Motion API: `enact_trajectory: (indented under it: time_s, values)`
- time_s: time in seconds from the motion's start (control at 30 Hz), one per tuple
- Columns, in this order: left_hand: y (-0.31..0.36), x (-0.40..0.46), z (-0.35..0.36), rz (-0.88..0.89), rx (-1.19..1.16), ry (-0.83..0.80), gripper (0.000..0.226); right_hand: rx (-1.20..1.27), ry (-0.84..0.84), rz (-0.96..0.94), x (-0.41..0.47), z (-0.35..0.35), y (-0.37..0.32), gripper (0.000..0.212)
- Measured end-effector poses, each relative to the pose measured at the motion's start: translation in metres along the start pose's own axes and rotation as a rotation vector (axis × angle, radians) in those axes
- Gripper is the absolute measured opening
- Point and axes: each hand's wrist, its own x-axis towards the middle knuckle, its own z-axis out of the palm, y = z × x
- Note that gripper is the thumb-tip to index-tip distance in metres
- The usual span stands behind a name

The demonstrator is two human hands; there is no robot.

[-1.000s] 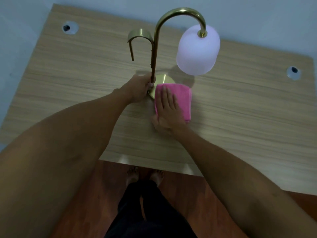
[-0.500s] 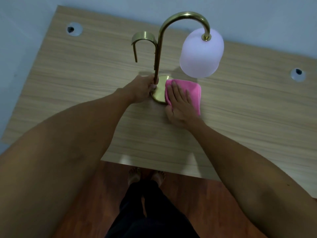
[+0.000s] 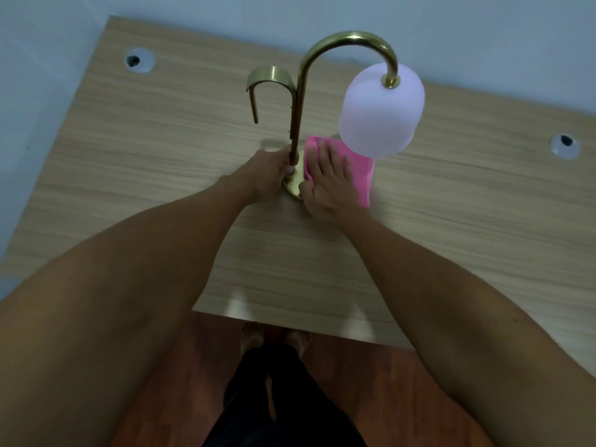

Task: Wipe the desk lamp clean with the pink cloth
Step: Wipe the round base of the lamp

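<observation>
Both hands work: your left hand (image 3: 269,175) clenches the desk lamp (image 3: 298,117) stem while your flat-fingered right hand (image 3: 329,185) has slid the pink cloth (image 3: 361,171) onto the base.

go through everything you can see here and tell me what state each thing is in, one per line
Desk lamp: upright on the desk.
Lamp shade: hanging from the curved arm.
Pink cloth: pressed flat over the lamp base.
Left hand: gripping the lamp stem low down.
Right hand: flat, open on the cloth.
</observation>
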Motion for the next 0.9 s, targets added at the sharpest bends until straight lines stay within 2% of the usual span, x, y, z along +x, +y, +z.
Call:
enact_trajectory:
  time_s: [0.13,0.23,0.33,0.43,0.57,0.73,0.8,0.9]
  values:
    - [0.001,0.001,0.001,-0.006,0.007,0.005,0.031,-0.025,-0.003,-0.078,0.014,0.002,0.01,0.079]
    - [-0.001,0.001,0.002,-0.024,-0.005,0.0,0.024,0.052,0.032,0.061,-0.002,0.008,0.002,0.079]
    - [0.0,-0.001,0.002,-0.041,-0.012,0.007,0.026,0.125,0.078,0.237,-0.026,0.022,-0.02,0.08]
    - [0.0,-0.001,0.002,-0.037,-0.007,0.007,0.025,0.08,0.076,0.284,-0.045,0.034,-0.038,0.077]
    - [0.0,0.0,0.002,-0.022,-0.017,0.011,0.026,0.095,0.065,0.257,-0.028,0.02,-0.033,0.081]
    - [-0.001,0.004,0.003,-0.02,0.012,0.012,0.034,0.0,-0.099,-0.115,0.013,-0.006,0.013,0.081]
    - [-0.001,0.002,0.003,-0.028,0.0,0.009,0.026,0.013,-0.106,-0.09,0.01,-0.01,0.023,0.081]
    - [-0.002,-0.002,0.001,-0.026,-0.026,0.005,0.024,0.085,-0.039,0.102,-0.015,0.003,0.006,0.082]
